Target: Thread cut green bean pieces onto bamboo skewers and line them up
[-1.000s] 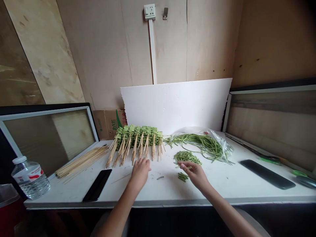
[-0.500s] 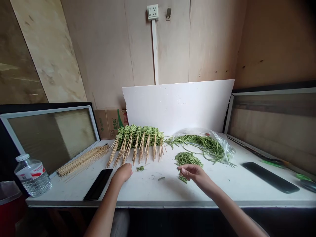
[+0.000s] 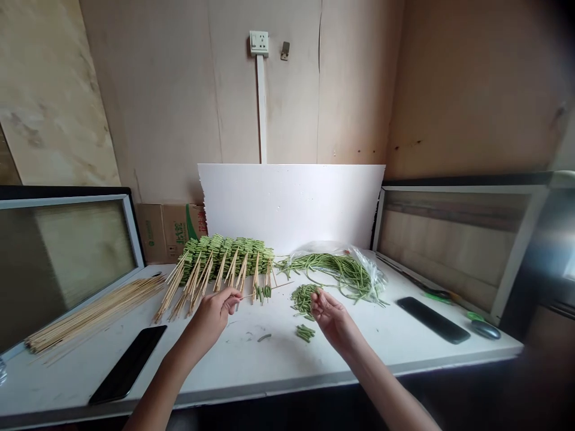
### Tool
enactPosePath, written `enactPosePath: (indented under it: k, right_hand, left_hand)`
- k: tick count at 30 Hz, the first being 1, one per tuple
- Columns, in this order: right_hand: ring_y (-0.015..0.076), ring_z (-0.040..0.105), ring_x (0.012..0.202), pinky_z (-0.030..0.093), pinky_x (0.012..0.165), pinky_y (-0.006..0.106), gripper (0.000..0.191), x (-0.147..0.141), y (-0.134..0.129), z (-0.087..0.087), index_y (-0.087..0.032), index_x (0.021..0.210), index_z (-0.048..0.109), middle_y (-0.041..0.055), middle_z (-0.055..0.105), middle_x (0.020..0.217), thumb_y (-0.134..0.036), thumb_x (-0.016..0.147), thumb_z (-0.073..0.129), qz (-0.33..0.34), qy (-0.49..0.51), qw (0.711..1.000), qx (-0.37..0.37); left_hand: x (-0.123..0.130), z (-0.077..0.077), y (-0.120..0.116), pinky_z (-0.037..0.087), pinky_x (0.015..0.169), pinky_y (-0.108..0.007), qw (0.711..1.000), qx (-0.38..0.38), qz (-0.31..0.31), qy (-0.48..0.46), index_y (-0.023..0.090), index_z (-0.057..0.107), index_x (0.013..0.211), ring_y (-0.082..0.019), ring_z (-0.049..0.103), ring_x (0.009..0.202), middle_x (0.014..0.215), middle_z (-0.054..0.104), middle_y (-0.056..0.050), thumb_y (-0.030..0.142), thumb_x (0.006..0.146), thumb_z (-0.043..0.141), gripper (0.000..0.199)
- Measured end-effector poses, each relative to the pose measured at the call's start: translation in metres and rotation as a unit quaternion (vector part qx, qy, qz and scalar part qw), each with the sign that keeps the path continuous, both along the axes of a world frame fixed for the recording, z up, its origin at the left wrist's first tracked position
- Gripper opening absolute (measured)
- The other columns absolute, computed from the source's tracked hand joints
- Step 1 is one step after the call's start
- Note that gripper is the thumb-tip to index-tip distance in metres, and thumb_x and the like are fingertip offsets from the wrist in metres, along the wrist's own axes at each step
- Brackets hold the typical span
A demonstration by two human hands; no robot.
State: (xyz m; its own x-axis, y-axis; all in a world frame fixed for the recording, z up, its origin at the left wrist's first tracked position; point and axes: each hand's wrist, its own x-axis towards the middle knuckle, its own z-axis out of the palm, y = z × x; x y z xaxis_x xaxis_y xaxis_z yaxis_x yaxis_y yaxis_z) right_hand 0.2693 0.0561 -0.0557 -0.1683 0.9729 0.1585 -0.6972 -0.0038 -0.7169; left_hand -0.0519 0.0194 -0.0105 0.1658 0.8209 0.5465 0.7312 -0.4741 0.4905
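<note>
Backing white table (image 3: 278,366): white board (image 3: 291,203), pale wall (image 3: 166,96).

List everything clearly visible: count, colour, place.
skewered beans: many, green, back left
bare skewers: many, tan, left
held skewer: one, tan, centre
cut beans: two piles, green, centre
long beans: many, green, right
plastic bag: one, clear, right
smartphone: one, black, left
flat slab: one, black, right
oval object: one, grey, right
board: one, white, back
carton: one, brown, back
glazed panels: two, grey, sides
socket: one, white, wall
bracket: one, grey, wall
table: one, white, below
hands: two, bare, centre
</note>
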Motion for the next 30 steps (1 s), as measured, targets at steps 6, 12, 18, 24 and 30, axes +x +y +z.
enactPosePath:
  k: [6, 12, 18, 24, 30]
  right_hand:
    - [0.0118, 0.066, 0.076, 0.057, 0.070, 0.021, 0.027, -0.002, -0.010, 0.011, -0.021, 0.103, 0.079, 0.0031, 0.075, 0.092, -0.029, 0.078, 0.089, 0.016, 0.004, 1.000, 0.017]
    - [0.0143, 0.071, 0.087, 0.059, 0.072, 0.020, 0.040, -0.003, -0.011, 0.013, -0.024, 0.106, 0.079, 0.0034, 0.078, 0.099, -0.021, 0.069, 0.094, -0.010, 0.024, 1.000, -0.008]
    - [0.0181, 0.072, 0.096, 0.058, 0.077, 0.024, 0.039, -0.005, -0.016, 0.017, -0.024, 0.105, 0.079, 0.0050, 0.079, 0.103, -0.029, 0.069, 0.095, -0.024, -0.010, 1.000, -0.012]
    - [0.0292, 0.065, 0.122, 0.054, 0.081, 0.032, 0.036, -0.009, -0.026, 0.025, -0.024, 0.098, 0.079, 0.0095, 0.078, 0.112, -0.042, 0.070, 0.093, -0.026, -0.067, 0.997, -0.002]
    - [0.0291, 0.062, 0.126, 0.051, 0.079, 0.031, 0.030, -0.010, -0.027, 0.025, -0.025, 0.096, 0.078, 0.0087, 0.078, 0.113, -0.042, 0.074, 0.090, -0.020, -0.074, 0.997, -0.004]
  left_hand:
    - [0.019, 0.005, -0.015, 0.043, 0.064, -0.024, 0.999, 0.035, -0.035, -0.002, 0.021, 0.069, 0.098, -0.015, 0.056, 0.063, 0.071, 0.061, 0.000, 0.033, 0.105, 0.043, 0.030]
    - [0.026, 0.006, -0.019, 0.043, 0.063, -0.025, 0.999, 0.015, -0.045, 0.001, 0.020, 0.068, 0.096, -0.016, 0.056, 0.062, 0.073, 0.062, -0.001, 0.037, 0.106, 0.041, 0.033]
    - [0.025, 0.004, -0.020, 0.043, 0.062, -0.025, 0.999, 0.000, -0.042, -0.001, 0.021, 0.069, 0.097, -0.015, 0.056, 0.061, 0.071, 0.062, -0.001, 0.038, 0.106, 0.042, 0.033]
    - [0.030, 0.003, -0.020, 0.043, 0.062, -0.026, 0.999, -0.015, -0.045, -0.006, 0.020, 0.069, 0.096, -0.016, 0.056, 0.061, 0.070, 0.061, -0.001, 0.039, 0.106, 0.042, 0.035]
    - [0.029, 0.003, -0.022, 0.043, 0.062, -0.026, 0.999, -0.028, -0.046, -0.004, 0.019, 0.070, 0.098, -0.016, 0.057, 0.062, 0.071, 0.062, -0.002, 0.039, 0.106, 0.042, 0.035]
